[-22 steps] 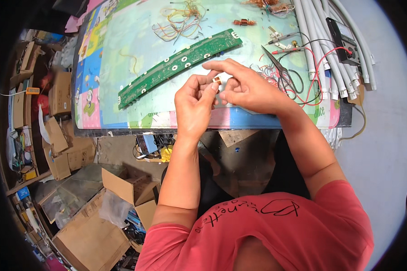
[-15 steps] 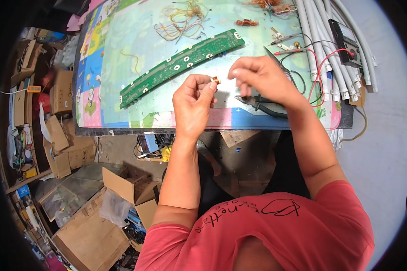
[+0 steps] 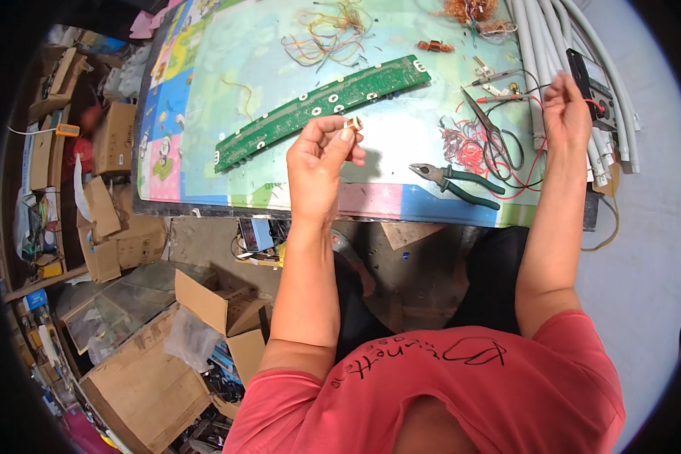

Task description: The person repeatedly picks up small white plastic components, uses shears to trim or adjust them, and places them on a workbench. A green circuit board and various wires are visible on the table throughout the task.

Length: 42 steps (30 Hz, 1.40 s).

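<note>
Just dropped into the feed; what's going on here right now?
The person's left hand pinches a small white-and-copper piece above the table, near the long green circuit board. The right hand is off to the right, beside the black meter; whether it holds anything is unclear. Pliers and scissors lie between the hands.

On the desk [image 3: 268, 198], the circuit board [image 3: 291, 117] lies slantwise left of centre, with the wire tangle [image 3: 325, 39] behind it. The left hand [image 3: 318, 159] holds a small part [image 3: 352, 124] before the board. To the right lie the pliers [image 3: 448, 174] near the front edge, wire scraps [image 3: 461, 147] behind them, then the scissors [image 3: 488, 121]. Along the right end run the tubes [image 3: 528, 45], with the meter [image 3: 594, 79] on them. The right hand [image 3: 567, 113] is just before the meter, whether touching it is hard to tell.
</note>
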Motion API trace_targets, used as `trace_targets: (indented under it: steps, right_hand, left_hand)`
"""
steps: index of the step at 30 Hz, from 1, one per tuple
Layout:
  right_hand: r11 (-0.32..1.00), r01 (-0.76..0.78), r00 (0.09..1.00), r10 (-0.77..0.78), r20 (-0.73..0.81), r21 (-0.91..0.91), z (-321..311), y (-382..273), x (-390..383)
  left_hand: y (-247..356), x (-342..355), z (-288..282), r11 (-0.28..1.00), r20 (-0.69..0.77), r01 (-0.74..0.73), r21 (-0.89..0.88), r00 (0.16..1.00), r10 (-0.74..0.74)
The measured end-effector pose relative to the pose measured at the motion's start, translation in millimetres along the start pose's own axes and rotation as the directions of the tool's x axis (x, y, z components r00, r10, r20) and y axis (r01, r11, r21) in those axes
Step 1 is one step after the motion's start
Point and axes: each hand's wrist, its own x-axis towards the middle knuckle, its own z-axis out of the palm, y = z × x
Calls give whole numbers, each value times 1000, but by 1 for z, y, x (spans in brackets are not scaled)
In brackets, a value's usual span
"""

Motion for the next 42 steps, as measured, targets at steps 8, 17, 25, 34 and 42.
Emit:
trace_targets:
  steps: [8, 17, 25, 34, 42]
  right_hand:
    - [976, 82, 984, -112, -141, -202, 20, -1, -15]
    - [780, 259, 911, -2, 412, -569, 75, 11, -88]
    - [618, 330, 577, 466, 671, -713, 102, 45, -155]
    - [426, 404, 637, 504, 583, -809, 96, 51, -147]
    - [457, 584, 661, 212, 720, -671, 92, 50, -141]
  left_hand:
    - [-1, 4, -15, 881, 288, 188, -434, 956, -62]
    - [-1, 2, -7, 956, 205, 169, -238, 971, -121]
    - [0, -4, 11, 990, 100, 27, 135, 994, -40]
    - [-2, 2, -4, 804, 253, 265, -533, 956, -147]
    - [-2, -5, 16, 970, 51, 228, -80, 973, -225]
